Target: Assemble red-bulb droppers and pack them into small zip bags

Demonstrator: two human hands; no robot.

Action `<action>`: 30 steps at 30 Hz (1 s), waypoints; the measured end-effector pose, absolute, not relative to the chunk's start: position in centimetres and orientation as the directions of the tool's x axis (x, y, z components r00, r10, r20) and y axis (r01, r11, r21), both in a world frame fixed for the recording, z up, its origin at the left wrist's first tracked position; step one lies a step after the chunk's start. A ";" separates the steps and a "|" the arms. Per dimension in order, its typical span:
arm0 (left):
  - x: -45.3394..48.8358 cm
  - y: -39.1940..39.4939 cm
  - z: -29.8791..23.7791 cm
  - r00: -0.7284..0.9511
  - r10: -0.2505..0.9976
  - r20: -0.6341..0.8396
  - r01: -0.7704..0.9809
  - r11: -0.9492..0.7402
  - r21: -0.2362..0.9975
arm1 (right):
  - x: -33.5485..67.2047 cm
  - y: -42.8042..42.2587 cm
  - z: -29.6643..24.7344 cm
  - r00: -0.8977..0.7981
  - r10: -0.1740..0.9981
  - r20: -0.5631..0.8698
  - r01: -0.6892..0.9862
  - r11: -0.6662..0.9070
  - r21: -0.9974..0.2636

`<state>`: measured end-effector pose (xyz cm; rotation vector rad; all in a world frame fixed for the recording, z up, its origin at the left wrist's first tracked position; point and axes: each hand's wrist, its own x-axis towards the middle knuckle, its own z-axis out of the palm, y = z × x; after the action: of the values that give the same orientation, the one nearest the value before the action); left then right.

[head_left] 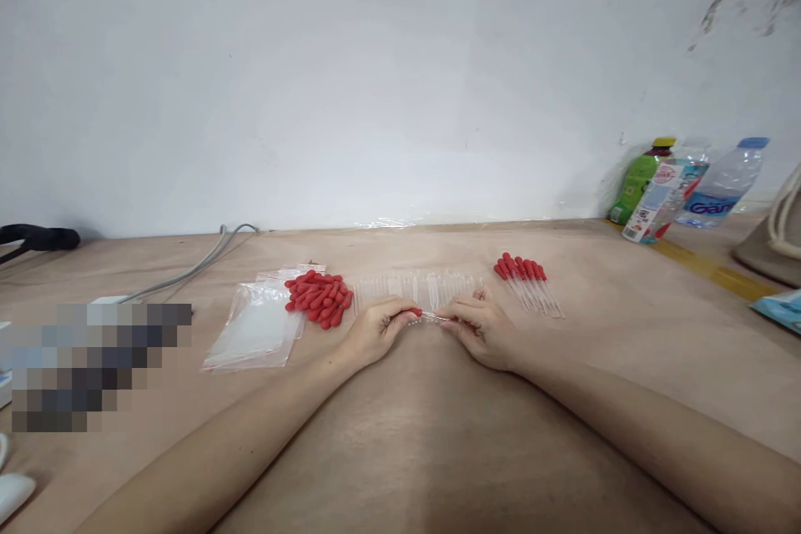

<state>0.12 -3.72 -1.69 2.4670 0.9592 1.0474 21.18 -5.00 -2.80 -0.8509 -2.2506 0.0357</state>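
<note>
Between the thumb and fingers of my left hand (377,330) is a red rubber bulb (413,312), its narrow end facing right. My right hand (481,329) pinches a thin clear dropper tube (433,316), whose left end meets the bulb; how far it sits inside cannot be made out. Just behind both hands lies a row of clear tubes (431,288), partly hidden by the fingers. A heap of loose red bulbs (319,299) is left of the row. To the right, several droppers (524,277) with red bulbs on clear tubes lie side by side.
Clear zip bags (254,325) lie left of the bulbs, near a grey cable (206,263). Several bottles, one a green bottle (635,183), stand at the back right by the wall (400,83). A blue packet (782,310) lies at the right edge. One left-hand area is pixelated.
</note>
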 end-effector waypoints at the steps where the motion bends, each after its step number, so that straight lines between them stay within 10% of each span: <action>1: 0.1 -3.8 -1.6 0.529 0.675 0.514 0.464 -0.737 0.491 | 21.3 -5.0 -2.6 -0.532 0.588 0.609 0.571 0.780 -0.255; 14: 0.2 -4.0 -1.8 0.607 0.686 0.401 0.530 -0.725 0.439 | 21.4 -5.0 -2.7 -0.574 0.530 0.624 0.637 0.768 -0.066; 30: 0.2 -4.1 -2.0 0.697 0.596 0.399 0.498 -0.802 0.329 | 20.3 -4.8 -2.9 -0.618 0.585 0.525 0.622 0.773 -0.128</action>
<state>0.23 -4.07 -2.01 2.7106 0.8844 0.7389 20.28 -4.75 -2.85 -0.8999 -2.4105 -0.0885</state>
